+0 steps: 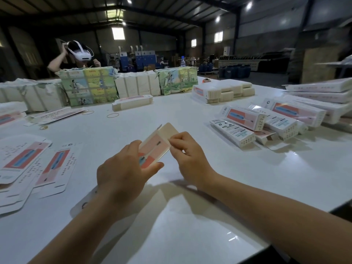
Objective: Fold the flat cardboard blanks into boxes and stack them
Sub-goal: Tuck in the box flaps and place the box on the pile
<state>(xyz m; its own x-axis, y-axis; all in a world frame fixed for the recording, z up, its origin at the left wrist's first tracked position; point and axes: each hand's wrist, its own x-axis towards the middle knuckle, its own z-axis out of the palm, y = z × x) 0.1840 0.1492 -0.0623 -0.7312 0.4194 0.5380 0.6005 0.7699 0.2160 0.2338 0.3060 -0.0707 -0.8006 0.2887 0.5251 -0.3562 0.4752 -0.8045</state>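
A pink-and-white cardboard box (pixel 154 147) is held above the white table (pixel 238 180), tilted with its far end up. My left hand (pixel 122 172) grips its near end, thumb on the printed face. My right hand (pixel 187 151) pinches the beige end flap at the far end. Flat printed blanks (pixel 34 164) lie spread on the table to the left. Folded boxes (pixel 266 122) lie piled at the right.
Wrapped bundles of blanks (pixel 89 86) line the far side, with a small stack (pixel 224 92) at back right. Rubber bands (pixel 112 115) lie on the table. A person with a white headset (pixel 80 52) sits behind the bundles. The table's edge runs diagonally at lower right.
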